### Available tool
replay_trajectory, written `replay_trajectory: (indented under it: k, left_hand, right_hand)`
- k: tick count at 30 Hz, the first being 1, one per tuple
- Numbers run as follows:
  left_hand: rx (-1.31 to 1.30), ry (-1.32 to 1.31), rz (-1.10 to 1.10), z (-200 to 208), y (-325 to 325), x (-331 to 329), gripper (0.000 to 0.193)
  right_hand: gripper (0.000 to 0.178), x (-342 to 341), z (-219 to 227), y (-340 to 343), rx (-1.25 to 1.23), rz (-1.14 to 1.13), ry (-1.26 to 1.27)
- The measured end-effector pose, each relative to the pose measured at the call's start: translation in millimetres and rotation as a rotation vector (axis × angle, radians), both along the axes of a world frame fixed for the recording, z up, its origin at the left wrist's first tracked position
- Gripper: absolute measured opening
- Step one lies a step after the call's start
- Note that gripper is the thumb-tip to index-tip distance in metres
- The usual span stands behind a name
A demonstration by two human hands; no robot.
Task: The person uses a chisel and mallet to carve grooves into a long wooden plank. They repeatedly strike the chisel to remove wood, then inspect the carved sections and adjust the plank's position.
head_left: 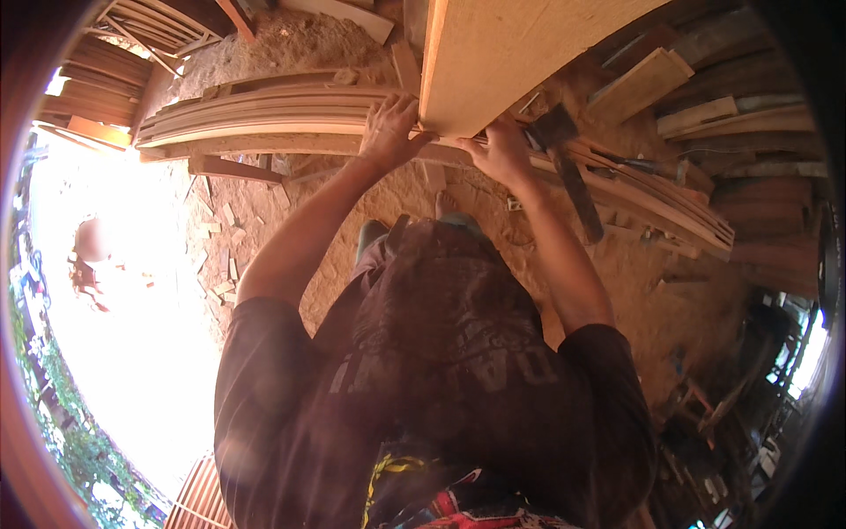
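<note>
A wide, pale wooden board [511,62] comes down from the top, its near end resting on a row of long thin wooden strips [264,119]. My left hand [388,134] lies over the strips just left of the board, fingers bent across them, thumb along the board's near corner. At the board's right edge is my right hand [502,152], closed there with its thumb along the near end; its other fingers are partly hidden. A dark hammer [571,172] lies across the strips right of this hand.
Offcuts [227,216] litter the dirt floor at left. More planks [643,84] are piled at the far right, and stacked boards [101,84] stand far left. My bare foot [447,204] is below the strips. Bright glare washes out the left side.
</note>
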State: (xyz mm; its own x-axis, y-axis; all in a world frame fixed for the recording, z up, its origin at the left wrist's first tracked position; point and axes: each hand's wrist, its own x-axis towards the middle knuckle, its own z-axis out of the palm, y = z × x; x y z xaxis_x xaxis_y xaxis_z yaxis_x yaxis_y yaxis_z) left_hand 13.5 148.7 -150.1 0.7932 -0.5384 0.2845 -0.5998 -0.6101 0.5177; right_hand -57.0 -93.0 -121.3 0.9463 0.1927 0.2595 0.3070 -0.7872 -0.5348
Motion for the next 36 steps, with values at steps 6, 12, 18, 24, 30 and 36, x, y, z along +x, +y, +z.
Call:
replay_trajectory:
  k: [6,12,18,24,30,36]
  left_hand:
    - [-0.036,0.014,-0.010,-6,3,1,0.055]
    - [-0.007,0.171,-0.007,-2,1,1,0.059]
    - [-0.041,0.023,-0.026,-13,3,4,0.061]
    - [-0.046,0.056,0.004,-10,6,2,0.060]
    - [-0.054,0.049,0.037,-12,3,-1,0.062]
    - [0.011,0.106,-0.084,-9,12,5,0.074]
  right_hand:
    - [0.038,28,223,38,0.656,0.108,-0.350]
    - [0.034,48,253,47,0.787,-0.024,-0.608]
    - [0.030,48,253,66,0.795,-0.018,-0.624]
    - [0.028,36,262,62,0.675,-0.045,-0.578]
    - [0.046,32,145,36,0.552,-0.018,-0.328]
    - [0.044,-3,9,1,0.121,-0.015,0.015]
